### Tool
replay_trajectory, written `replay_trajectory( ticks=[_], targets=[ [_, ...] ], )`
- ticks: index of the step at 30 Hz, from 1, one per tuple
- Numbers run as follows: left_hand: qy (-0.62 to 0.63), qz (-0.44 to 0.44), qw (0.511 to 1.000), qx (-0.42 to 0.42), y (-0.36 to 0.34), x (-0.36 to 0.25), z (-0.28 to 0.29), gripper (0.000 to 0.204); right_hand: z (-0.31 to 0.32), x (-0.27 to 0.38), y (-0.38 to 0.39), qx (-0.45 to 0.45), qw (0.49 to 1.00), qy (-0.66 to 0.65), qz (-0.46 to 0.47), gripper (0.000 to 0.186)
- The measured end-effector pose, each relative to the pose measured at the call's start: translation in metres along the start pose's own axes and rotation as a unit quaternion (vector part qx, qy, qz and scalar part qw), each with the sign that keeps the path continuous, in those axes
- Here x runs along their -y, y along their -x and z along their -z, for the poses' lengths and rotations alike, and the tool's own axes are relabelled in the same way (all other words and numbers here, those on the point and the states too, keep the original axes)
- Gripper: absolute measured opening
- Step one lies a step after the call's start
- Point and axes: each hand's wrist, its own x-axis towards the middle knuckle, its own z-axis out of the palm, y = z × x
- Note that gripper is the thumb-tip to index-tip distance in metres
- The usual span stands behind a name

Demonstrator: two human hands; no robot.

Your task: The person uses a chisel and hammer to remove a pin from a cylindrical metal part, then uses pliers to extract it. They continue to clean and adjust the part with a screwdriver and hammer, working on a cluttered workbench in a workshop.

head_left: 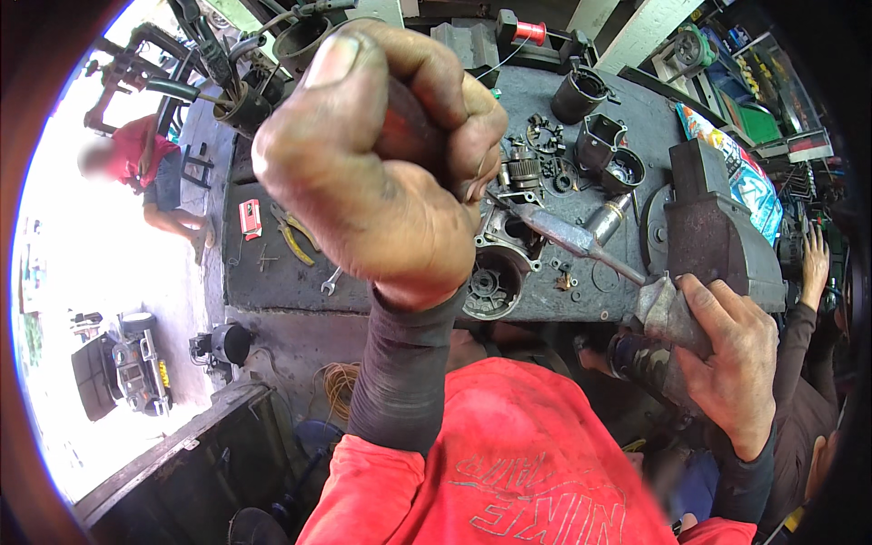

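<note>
My left hand (372, 173) is raised close to the camera, its fingers curled in; a dark reddish shape shows inside the curl, but I cannot make out what it is. My right hand (731, 350) is closed round the grey, uneven grip of a rod-shaped metal tool (563, 232). This tool has a thin shaft and a thicker bar that tapers toward the left hand. Its far end lies by the left hand's lower fingers; whether they touch, I cannot tell. Below the bar, an open metal housing (495, 282) rests on the workbench (363, 295).
Gears and small parts (527, 168) lie beyond the housing, with dark cylindrical casings (581, 95) behind them. A bench vise (722, 236) stands at right. Yellow-handled pliers (295, 241), a wrench (331, 282) and a red box (250, 220) lie at left. A co-worker's hand (815, 263) reaches in at far right.
</note>
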Motion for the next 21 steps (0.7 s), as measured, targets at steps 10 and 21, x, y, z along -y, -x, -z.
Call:
replay_trajectory(
  ticks=[10,21],
  targets=[
    [0.109,0.025,0.994,-0.005,-0.017,0.008,-0.01,0.047,-0.008,-0.002,0.004,-0.028,0.999,-0.021,0.011,0.071],
    [0.143,0.097,0.985,0.03,-0.022,0.01,-0.022,0.042,-0.013,0.0,0.008,-0.031,0.999,-0.027,-0.01,0.072]
  ],
)
